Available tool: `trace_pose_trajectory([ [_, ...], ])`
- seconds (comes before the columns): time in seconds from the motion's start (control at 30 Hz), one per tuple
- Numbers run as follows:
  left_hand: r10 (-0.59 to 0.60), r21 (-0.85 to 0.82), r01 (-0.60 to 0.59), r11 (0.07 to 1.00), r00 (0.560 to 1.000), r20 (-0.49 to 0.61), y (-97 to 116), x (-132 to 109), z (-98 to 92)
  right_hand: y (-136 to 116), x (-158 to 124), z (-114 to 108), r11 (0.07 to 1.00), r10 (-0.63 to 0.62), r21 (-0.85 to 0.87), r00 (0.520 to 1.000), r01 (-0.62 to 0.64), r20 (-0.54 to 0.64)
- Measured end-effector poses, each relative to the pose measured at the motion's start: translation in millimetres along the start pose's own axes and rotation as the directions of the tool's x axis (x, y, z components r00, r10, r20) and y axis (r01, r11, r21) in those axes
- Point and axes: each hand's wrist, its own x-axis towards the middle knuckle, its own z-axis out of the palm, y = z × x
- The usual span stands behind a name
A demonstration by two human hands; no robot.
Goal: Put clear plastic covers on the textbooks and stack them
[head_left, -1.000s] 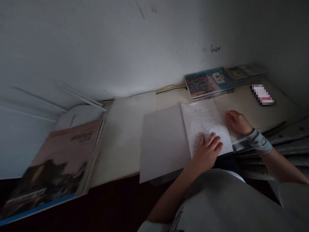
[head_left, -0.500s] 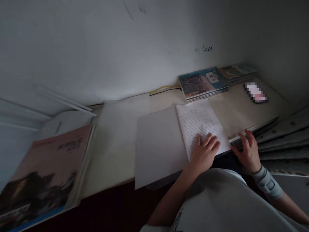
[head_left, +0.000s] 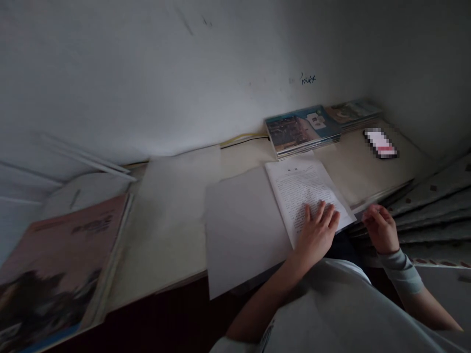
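L hand (head_left: 318, 231) lies flat, palm down, fingers spread, on the lower half of the printed page (head_left: 303, 189). Page sits on desk (head_left: 368, 171) near the front edge. Its text is dense lines w/ a short heading on top, too small to read. R hand (head_left: 380, 228) is at 3 o'clock from L, just off the page's lower-right corner, fingers curled; can't tell if it grips anything. Grey wrist band (head_left: 403, 272) on R forearm. Blank sheet (head_left: 243, 225) at 9 o'clock, touching page, overhangs desk edge. Magazine stack (head_left: 301, 130) at 12 o'clock, by wall. Pink-cover book (head_left: 62, 260) far out at 9 o'clock, title blurred. Ink scribble (head_left: 307, 78) on wall, illegible.
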Motion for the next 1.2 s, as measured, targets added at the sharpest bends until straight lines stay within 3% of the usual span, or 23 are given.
trace_pose_trajectory([
  [0.2,-0.004,-0.002,0.004,1.000,1.000,-0.027,8.1,9.9,5.4,10.1,-7.1,3.8,0.985,0.172,0.032,0.985,-0.172,0.027],
  [0.3,-0.013,0.006,0.013,1.000,1.000,-0.019,15.3,14.3,6.6,16.4,-12.3,7.9,0.976,0.216,-0.042,0.976,-0.214,0.041],
  [0.37,-0.017,0.011,0.017,1.000,1.000,0.006,19.9,12.4,0.5,17.1,-16.7,12.2,0.968,0.214,-0.144,0.975,-0.204,0.063],
  [0.43,0.032,-0.022,-0.031,0.999,0.998,0.052,18.3,5.7,-15.1,12.8,-21.3,16.4,0.945,0.131,-0.310,0.989,-0.102,0.073],
  [0.53,0.188,-0.159,-0.173,0.972,0.979,0.080,-10.0,-2.2,-51.1,-2.3,-26.2,21.3,0.806,-0.120,-0.566,0.984,0.175,0.133],
  [0.63,0.083,-0.252,-0.085,0.964,0.996,-0.018,-72.0,14.4,-79.8,-17.4,-26.2,24.7,0.706,-0.241,-0.636,0.950,0.313,0.200],
  [0.7,-0.100,-0.276,0.074,0.958,0.992,-0.082,-118.7,42.1,-85.5,-20.3,-24.2,25.5,0.744,-0.203,-0.611,0.963,0.270,0.179],
  [0.8,-0.295,-0.242,0.288,0.927,0.955,0.007,-168.3,92.1,-77.6,-10.1,-23.7,22.0,0.862,-0.043,-0.502,0.997,0.072,0.069],
  [0.93,-0.286,-0.195,0.337,0.921,0.926,0.248,-183.4,138.6,-55.2,15.0,-33.9,8.9,0.917,0.108,-0.382,0.993,-0.115,-0.040],
  [1.07,-0.258,-0.238,0.344,0.908,0.909,0.329,-179.3,163.4,-35.9,25.7,-45.5,-3.1,0.905,0.100,-0.408,0.992,-0.122,-0.076],
  [1.2,-0.253,-0.355,0.410,0.840,0.875,0.413,-180.4,183.4,-30.9,25.5,-49.0,-6.2,0.904,0.086,-0.415,0.995,-0.101,-0.056],
])
